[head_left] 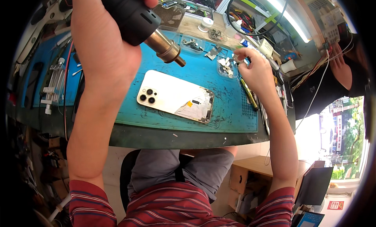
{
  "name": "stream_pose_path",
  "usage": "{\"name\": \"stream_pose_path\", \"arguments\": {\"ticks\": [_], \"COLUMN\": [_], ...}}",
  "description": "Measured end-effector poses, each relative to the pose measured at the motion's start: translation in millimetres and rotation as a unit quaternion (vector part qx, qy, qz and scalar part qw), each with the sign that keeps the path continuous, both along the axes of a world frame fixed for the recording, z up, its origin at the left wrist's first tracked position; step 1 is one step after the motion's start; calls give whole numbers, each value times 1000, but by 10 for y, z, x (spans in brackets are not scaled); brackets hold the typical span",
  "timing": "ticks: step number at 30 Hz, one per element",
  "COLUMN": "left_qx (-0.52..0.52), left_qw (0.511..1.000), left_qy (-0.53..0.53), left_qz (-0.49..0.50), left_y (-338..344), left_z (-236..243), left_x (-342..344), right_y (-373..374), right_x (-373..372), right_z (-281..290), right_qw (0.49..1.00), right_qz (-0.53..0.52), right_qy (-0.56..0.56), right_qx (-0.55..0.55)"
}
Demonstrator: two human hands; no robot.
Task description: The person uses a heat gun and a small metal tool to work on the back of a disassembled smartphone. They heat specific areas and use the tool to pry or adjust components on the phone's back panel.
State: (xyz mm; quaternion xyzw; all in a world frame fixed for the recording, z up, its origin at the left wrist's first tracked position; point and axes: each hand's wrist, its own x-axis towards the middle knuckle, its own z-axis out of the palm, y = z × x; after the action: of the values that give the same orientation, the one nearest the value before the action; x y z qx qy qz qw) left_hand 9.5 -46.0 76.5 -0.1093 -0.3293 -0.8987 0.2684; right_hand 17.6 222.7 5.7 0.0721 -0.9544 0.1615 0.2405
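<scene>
High at the left, my left hand (105, 39) grips a black hot-air gun (133, 19), its metal nozzle (166, 48) angled down to the right. Below the nozzle lies a white phone (160, 90), camera side up, its right end cracked or stripped, with a small yellow patch. My right hand (252, 70) has thumb and forefinger closed on something small that I cannot make out, just above a clear container (227, 72) of small pale pieces. A yellow tweezer-like tool (248, 94) lies under that hand. Small metal parts (213, 52) sit left of it.
A blue mat (227, 117) covers the bench. Behind are parts trays (192, 45), a white jar (205, 24) and shelving with tools (243, 21). A metal fixture (55, 86) lies left. At right, another person's hand (340, 70) hangs by cables, near a bright window (344, 137).
</scene>
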Motion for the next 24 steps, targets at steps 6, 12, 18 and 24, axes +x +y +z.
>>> {"name": "stream_pose_path", "arguments": {"ticks": [6,12,18,24], "left_qx": [-32,-22,-20,-23], "left_qw": [998,999,1000,1000], "left_qy": [-1,2,-4,-5], "left_qz": [51,29,23,10], "left_y": [102,62,51,52], "left_z": [-50,-43,-55,-56], "left_x": [-57,-38,-40,-46], "right_y": [-124,-209,-181,-14], "right_x": [80,223,664,854], "right_z": [150,134,221,-10], "right_qw": [984,881,857,880], "right_qz": [-96,8,58,94], "right_qy": [-100,-3,-46,-20], "right_qx": [-111,-472,-509,-465]}}
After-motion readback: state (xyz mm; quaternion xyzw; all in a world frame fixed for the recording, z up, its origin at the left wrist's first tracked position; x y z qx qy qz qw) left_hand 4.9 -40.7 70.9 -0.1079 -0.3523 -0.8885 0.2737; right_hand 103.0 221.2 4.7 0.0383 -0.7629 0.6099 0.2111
